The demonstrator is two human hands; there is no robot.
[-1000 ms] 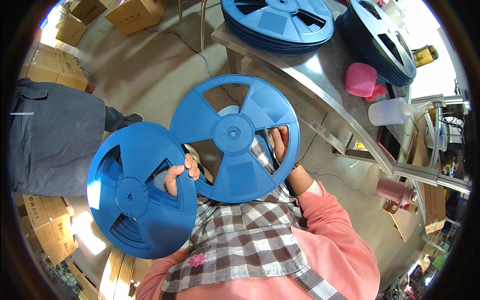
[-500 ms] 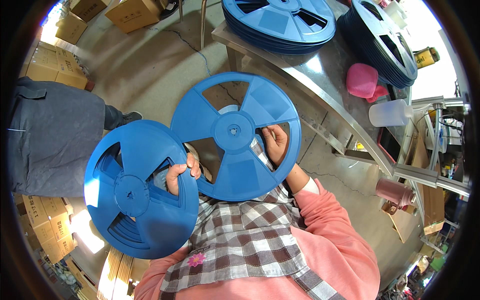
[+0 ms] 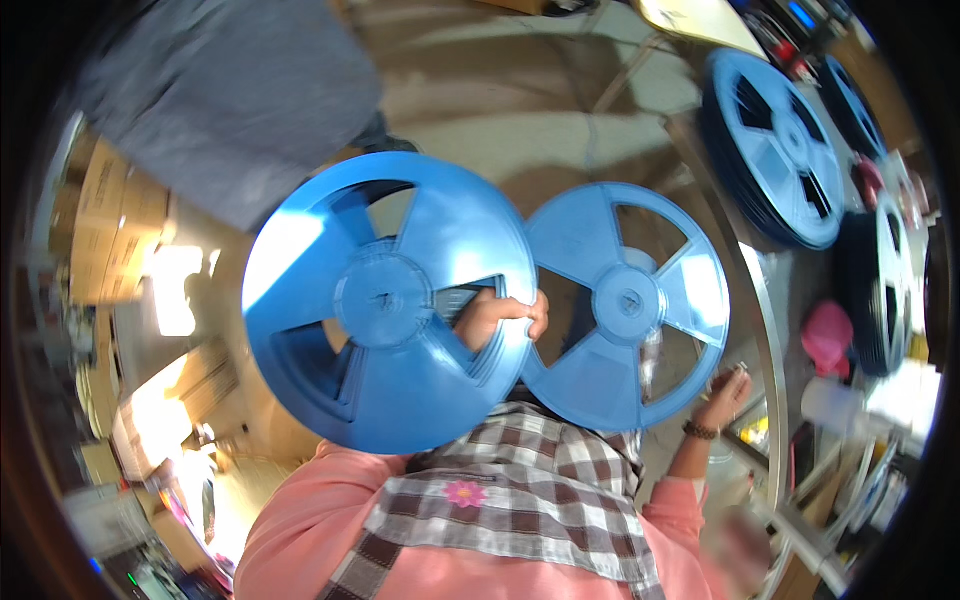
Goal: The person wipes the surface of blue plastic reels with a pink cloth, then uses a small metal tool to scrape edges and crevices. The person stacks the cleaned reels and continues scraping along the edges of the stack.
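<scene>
My left hand [image 3: 500,318] is closed round the rim of a stack of blue plastic reels [image 3: 330,390], its fingers passing through an opening. A second blue reel [image 3: 590,365] meets this stack at the gripping fingers, its edge partly hidden behind them. Both stand face-on before my checked apron [image 3: 530,490]. Away from the reels, to the right, my right hand [image 3: 722,400] is beside the metal table edge. Its fingers are drawn together; pale specks show at the tips, too blurred to name.
Further blue reel stacks [image 3: 790,140] rest on the metal table at right, beside a pink cloth bundle [image 3: 827,335] and a white bottle [image 3: 832,402]. A person in dark grey clothing [image 3: 230,100] stands at upper left. Cardboard boxes [image 3: 120,215] are piled at far left.
My right hand has left the second reel and moved right. The reels have shifted right in view as the view turned, and the person in grey appears closer.
</scene>
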